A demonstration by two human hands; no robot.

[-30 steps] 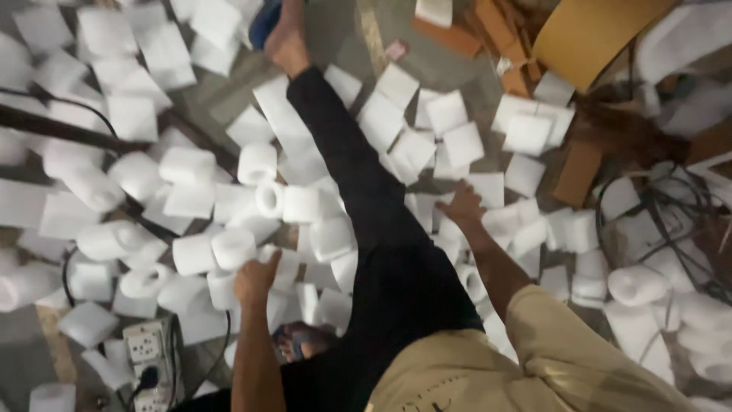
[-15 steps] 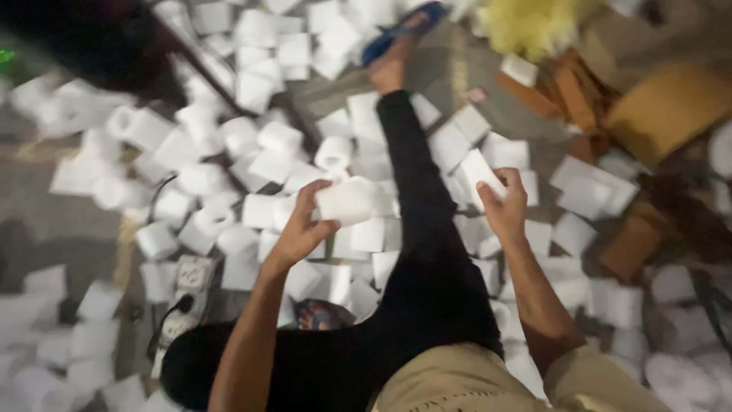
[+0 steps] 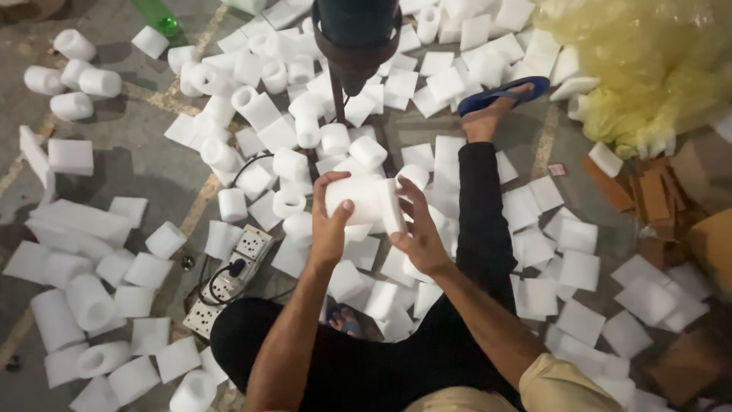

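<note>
My left hand (image 3: pixel 332 217) grips a white foam roll (image 3: pixel 357 200) from its left side, held in front of me above the floor. My right hand (image 3: pixel 415 225) presses a flat white foam sheet (image 3: pixel 392 204) against the roll's right end, fingers spread along it. Below the hands lie my legs in black trousers (image 3: pixel 473 229), the right one stretched out to a foot in a blue sandal (image 3: pixel 503 93).
White foam rolls (image 3: pixel 90 301) and flat foam squares (image 3: pixel 579 267) litter the concrete floor all around. A dark machine on a stand (image 3: pixel 354 38) stands straight ahead. A white power strip (image 3: pixel 229 278) with cables lies at my left knee. Yellow plastic bag (image 3: pixel 648 61) and cardboard pieces (image 3: pixel 648 194) at right.
Both hands have come together: the left brought the foam roll up and in, the right brought the flat sheet against its end. The view has tilted forward toward the machine.
</note>
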